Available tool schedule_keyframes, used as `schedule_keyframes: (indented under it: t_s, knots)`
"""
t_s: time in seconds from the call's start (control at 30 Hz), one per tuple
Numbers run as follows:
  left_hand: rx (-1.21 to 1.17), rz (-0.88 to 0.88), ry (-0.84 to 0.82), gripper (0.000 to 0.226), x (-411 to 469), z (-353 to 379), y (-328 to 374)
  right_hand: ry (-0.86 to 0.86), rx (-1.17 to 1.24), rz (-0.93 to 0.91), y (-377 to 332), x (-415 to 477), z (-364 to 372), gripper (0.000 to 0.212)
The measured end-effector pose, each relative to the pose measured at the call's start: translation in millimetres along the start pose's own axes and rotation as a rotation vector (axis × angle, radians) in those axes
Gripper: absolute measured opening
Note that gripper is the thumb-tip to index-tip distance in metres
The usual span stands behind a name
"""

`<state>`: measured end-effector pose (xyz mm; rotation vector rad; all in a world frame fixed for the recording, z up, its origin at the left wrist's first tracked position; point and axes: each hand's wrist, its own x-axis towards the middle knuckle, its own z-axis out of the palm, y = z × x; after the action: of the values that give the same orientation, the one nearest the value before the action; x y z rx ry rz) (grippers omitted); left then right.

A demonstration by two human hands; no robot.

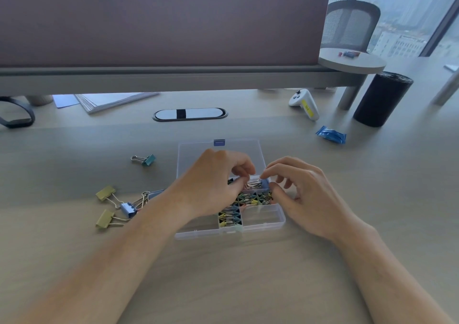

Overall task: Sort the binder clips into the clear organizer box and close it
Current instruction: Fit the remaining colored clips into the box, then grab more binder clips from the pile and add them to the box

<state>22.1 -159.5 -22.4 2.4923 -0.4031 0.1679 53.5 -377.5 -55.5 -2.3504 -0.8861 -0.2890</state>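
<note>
Box: the clear organizer box [260,220] sits open mid-desk, its lid [198,154] laid flat behind it.
Left hand: the left hand [216,187] reaches over the box, fingers curled down onto the wire handles of a blue binder clip [265,184].
Right hand: the right hand [305,194] pinches that clip's body, forefinger above and thumb beside!
Clip: it's in the rear right compartment.
Filled: small mixed clips [248,199] pack the middle compartments.
Loose: a teal clip [148,160], two yellow clips [105,193] and a light-blue clip [128,209] wait left of the box.
</note>
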Motion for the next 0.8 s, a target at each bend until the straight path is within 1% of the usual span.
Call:
schedule_keyframes:
  t_s: [0.13, 0.37, 0.57, 0.7, 0.8]
  knots:
    - [-0.005, -0.009, 0.002, 0.023, 0.9, -0.9, -0.4, -0.001, 0.001, 0.012, -0.4, -0.1, 0.6, 0.025]
    - [0.001, 0.001, 0.002, 0.022, 1.2, -1.1, -1.6, 0.003, 0.028, 0.034, -0.4, -0.4, 1.2, 0.022]
    - [0.005, 0.007, 0.0, 0.024, 1.3, -1.2, -0.5, 0.015, 0.02, 0.015, -1.3, 0.0, 1.6, 0.023]
    - [0.018, 0.004, 0.03, 0.022, 0.2, -6.6, 0.7, 0.03, 0.015, 0.01, -2.7, -0.2, 1.8, 0.023]
    - [0.038, 0.018, 0.086, 0.022, -3.3, -21.2, -1.5, 0.085, 0.027, -0.003, -2.7, -0.7, 4.0, 0.022]
